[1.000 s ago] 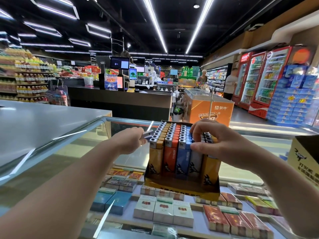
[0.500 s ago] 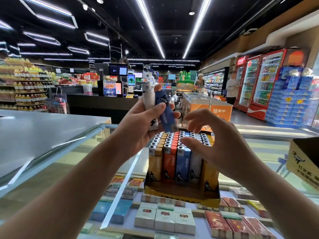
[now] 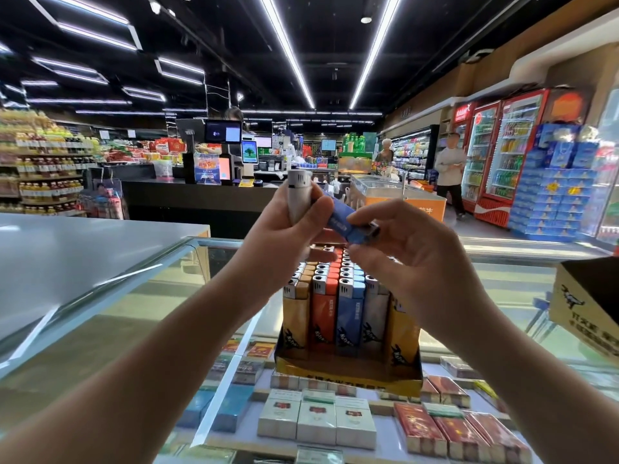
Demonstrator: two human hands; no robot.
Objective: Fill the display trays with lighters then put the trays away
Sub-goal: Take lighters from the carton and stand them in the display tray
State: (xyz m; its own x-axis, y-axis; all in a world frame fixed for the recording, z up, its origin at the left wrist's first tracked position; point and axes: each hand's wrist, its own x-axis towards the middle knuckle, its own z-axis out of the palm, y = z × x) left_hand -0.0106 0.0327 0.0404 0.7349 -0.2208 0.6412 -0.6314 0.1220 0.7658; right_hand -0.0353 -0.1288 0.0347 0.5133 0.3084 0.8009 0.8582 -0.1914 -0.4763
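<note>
A yellow cardboard display tray [image 3: 348, 380] stands on the glass counter [image 3: 509, 286], packed with rows of yellow, orange, blue and white lighters [image 3: 335, 296]. Above it my left hand [image 3: 284, 236] grips an upright white lighter [image 3: 299, 195] and touches one end of a blue lighter [image 3: 345, 226]. My right hand [image 3: 412, 256] pinches the other end of that blue lighter, which lies tilted between both hands. Both hands hover over the tray's back rows.
A second yellow lighter box [image 3: 589, 306] sits at the right edge of the counter. Cigarette packs [image 3: 318, 420] lie under the glass. A grey counter top [image 3: 73, 242] is at left. Checkout desk, drink fridges and people stand beyond.
My left hand lifted two lighters up from the tray. My right hand left the tray's top and rose to take hold of the blue lighter's free end.
</note>
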